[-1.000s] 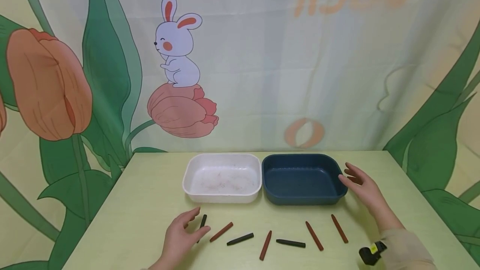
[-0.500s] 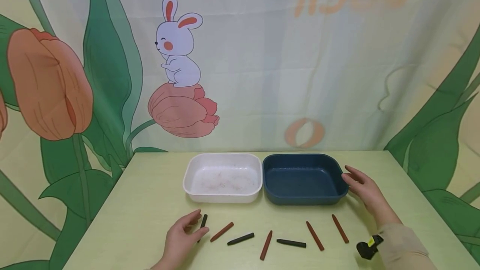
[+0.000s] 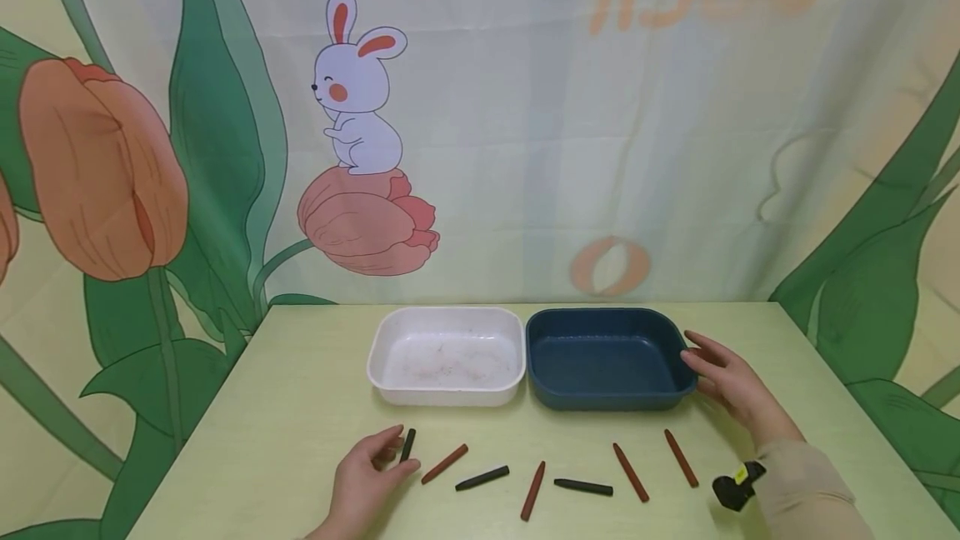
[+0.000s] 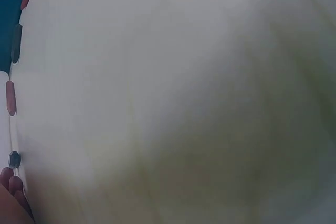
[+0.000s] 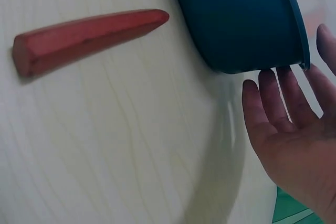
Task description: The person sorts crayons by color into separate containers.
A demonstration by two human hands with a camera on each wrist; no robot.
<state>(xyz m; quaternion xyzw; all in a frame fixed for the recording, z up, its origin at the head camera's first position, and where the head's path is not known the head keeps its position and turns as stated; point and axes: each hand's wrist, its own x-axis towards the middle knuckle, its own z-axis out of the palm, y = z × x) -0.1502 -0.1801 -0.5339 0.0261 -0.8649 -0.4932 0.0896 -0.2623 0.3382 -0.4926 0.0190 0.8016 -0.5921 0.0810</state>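
My left hand [image 3: 363, 477] is around a black crayon [image 3: 407, 444] at the left end of a loose row, thumb and index finger on either side of it. The thumb hides its lower end, and whether the fingers touch it is hard to see. In the left wrist view only a few fingertips [image 4: 16, 184] show, beside that dark crayon [image 4: 14, 159]. My right hand [image 3: 731, 377] has its fingers at the right end of a dark blue tray [image 3: 611, 400]. In the right wrist view those fingertips [image 5: 268, 80] reach the tray's wall [image 5: 247, 35].
A white tray [image 3: 450, 397] stands left of the blue one, side by side. In front lie several reddish-brown crayons [image 3: 444, 464] and black crayons [image 3: 482, 478] on the pale table [image 3: 262, 440]. A printed curtain [image 3: 510, 148] hangs behind.
My left hand has come slightly closer about the black crayon, its thumb now lower across it. The right hand has shifted a little at the blue tray's end. The crayons lie as before.
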